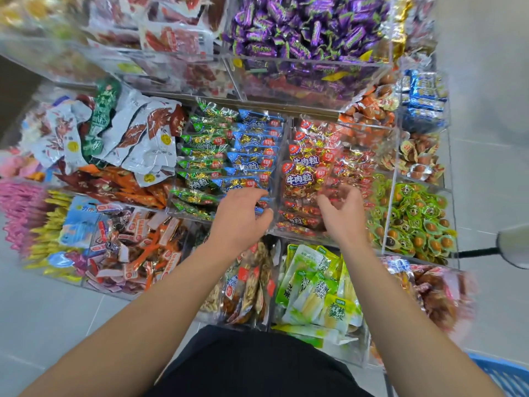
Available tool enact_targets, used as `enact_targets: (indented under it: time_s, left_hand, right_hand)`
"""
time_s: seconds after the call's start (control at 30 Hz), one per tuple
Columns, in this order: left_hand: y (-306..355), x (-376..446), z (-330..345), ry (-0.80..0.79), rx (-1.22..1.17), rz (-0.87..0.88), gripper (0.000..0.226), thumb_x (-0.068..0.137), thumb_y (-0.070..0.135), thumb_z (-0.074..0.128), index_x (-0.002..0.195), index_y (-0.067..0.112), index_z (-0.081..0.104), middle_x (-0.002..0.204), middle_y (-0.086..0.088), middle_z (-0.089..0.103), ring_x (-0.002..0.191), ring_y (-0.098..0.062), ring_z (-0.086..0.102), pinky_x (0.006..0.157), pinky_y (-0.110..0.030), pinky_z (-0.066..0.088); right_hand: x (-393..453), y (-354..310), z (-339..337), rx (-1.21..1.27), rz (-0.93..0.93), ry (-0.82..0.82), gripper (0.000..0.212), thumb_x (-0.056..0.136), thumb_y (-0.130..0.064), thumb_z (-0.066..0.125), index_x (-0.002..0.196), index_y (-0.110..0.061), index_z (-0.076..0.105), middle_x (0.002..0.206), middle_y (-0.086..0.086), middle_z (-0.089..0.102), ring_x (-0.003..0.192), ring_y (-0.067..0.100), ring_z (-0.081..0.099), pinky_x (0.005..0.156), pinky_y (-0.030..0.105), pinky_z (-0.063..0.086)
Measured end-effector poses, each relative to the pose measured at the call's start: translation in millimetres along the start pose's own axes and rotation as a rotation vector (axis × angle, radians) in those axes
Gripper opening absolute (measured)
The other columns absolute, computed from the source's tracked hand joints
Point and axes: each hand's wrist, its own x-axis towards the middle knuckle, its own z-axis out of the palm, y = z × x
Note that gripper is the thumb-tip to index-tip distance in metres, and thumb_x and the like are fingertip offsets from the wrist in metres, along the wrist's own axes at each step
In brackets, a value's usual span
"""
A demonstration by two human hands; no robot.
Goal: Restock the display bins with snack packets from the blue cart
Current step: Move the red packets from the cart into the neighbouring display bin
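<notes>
Clear acrylic display bins [279, 179] hold rows of beef-cube snack packets. The middle bin has green packets [200, 164] on its left and blue packets [252, 159] on its right. The neighbouring bin holds red packets [306, 179]. My left hand [240, 219] is at the front of the blue row, with fingers and thumb curled round the nearest blue packets. At the front of the red bin, my right hand [343, 213] curls its fingers on a blurred red packet [332, 181]. A corner of the blue cart [509, 373] shows at the bottom right.
Bins on all sides hold other snacks: purple candies [309, 27] above, white and green pouches [128, 133] at the left, green egg packs [415, 222] at the right, green bamboo-shoot packs [320, 290] below. A grey tiled floor lies on both sides.
</notes>
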Motion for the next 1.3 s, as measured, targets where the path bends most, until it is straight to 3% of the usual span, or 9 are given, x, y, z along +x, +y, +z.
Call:
enact_targets:
  time_s: [0.17,0.27,0.37,0.53,0.73,0.9,1.0,1.2,1.3]
  left_hand:
    - [5,-38,-5,-0.041,-0.175,0.018,0.043,0.097,0.031,0.058,0.138,0.019,0.059,0.135,0.001,0.064,0.124,-0.018,0.058,0.104,-0.032,0.043]
    - [2,-62,0,-0.126,-0.276,0.001,0.039,0.098,0.031,0.060,0.136,0.022,0.060,0.127,0.003,0.067,0.111,-0.014,0.062,0.098,-0.027,0.045]
    - [-3,-81,9,-0.220,-0.310,0.013,0.036,0.099,0.030,0.058,0.134,0.022,0.060,0.112,0.008,0.065,0.096,-0.009,0.058,0.088,-0.021,0.040]
    - [-9,-117,27,-0.383,-0.313,0.057,0.036,0.098,0.030,0.058,0.133,0.023,0.061,0.116,-0.001,0.072,0.103,-0.027,0.069,0.090,-0.036,0.053]
    - [-9,-168,59,-0.583,-0.345,0.106,0.037,0.098,0.032,0.059,0.134,0.025,0.057,0.117,-0.001,0.067,0.094,-0.020,0.070,0.090,-0.045,0.057]
    - [9,-209,92,-0.686,-0.371,0.132,0.032,0.098,0.022,0.059,0.129,0.019,0.061,0.098,0.000,0.069,0.082,-0.022,0.071,0.084,-0.048,0.059]
    - [26,-238,116,-0.770,-0.322,0.147,0.028,0.098,0.019,0.058,0.126,0.020,0.059,0.095,-0.006,0.070,0.078,-0.024,0.070,0.081,-0.047,0.061]
    - [63,-297,177,-0.957,-0.207,0.143,0.030,0.095,0.014,0.058,0.124,0.019,0.058,0.096,-0.005,0.069,0.065,-0.018,0.063,0.067,-0.036,0.053]
    - [92,-324,206,-1.013,-0.150,0.142,0.026,0.092,0.016,0.059,0.117,0.024,0.058,0.103,-0.005,0.071,0.066,-0.017,0.065,0.069,-0.036,0.054]
  right_hand:
    - [-71,10,-2,0.004,0.009,-0.054,0.052,0.086,-0.050,0.061,0.131,-0.027,0.047,0.124,-0.006,0.056,0.107,0.012,0.057,0.091,0.036,0.046]
    - [-119,24,0,0.024,0.053,-0.034,0.051,0.089,-0.050,0.061,0.132,-0.027,0.047,0.125,-0.008,0.056,0.108,0.010,0.055,0.089,0.033,0.045]
    - [-165,39,2,0.079,0.102,0.030,0.051,0.090,-0.047,0.061,0.133,-0.022,0.049,0.130,-0.006,0.054,0.118,0.015,0.054,0.100,0.040,0.045]
    - [-242,65,6,0.185,0.214,0.135,0.045,0.092,-0.046,0.061,0.130,-0.024,0.049,0.127,-0.007,0.055,0.118,0.014,0.054,0.101,0.038,0.045]
    - [-328,106,14,0.274,0.356,0.256,0.039,0.090,-0.048,0.061,0.123,-0.030,0.051,0.120,-0.014,0.058,0.102,-0.004,0.055,0.078,0.019,0.040]
    - [-383,148,5,0.326,0.494,0.410,0.031,0.090,-0.043,0.063,0.115,-0.029,0.053,0.114,-0.011,0.059,0.097,0.000,0.056,0.083,0.023,0.039]
    - [-415,175,-6,0.372,0.562,0.473,0.033,0.091,-0.043,0.061,0.119,-0.029,0.052,0.118,-0.012,0.056,0.098,-0.001,0.055,0.079,0.021,0.037]
    - [-466,231,-45,0.443,0.724,0.551,0.036,0.090,-0.045,0.061,0.121,-0.027,0.054,0.118,-0.011,0.060,0.108,0.011,0.056,0.097,0.031,0.040]
    - [-486,263,-75,0.508,0.751,0.584,0.037,0.091,-0.042,0.061,0.123,-0.024,0.055,0.115,-0.012,0.060,0.106,0.010,0.056,0.090,0.027,0.038]
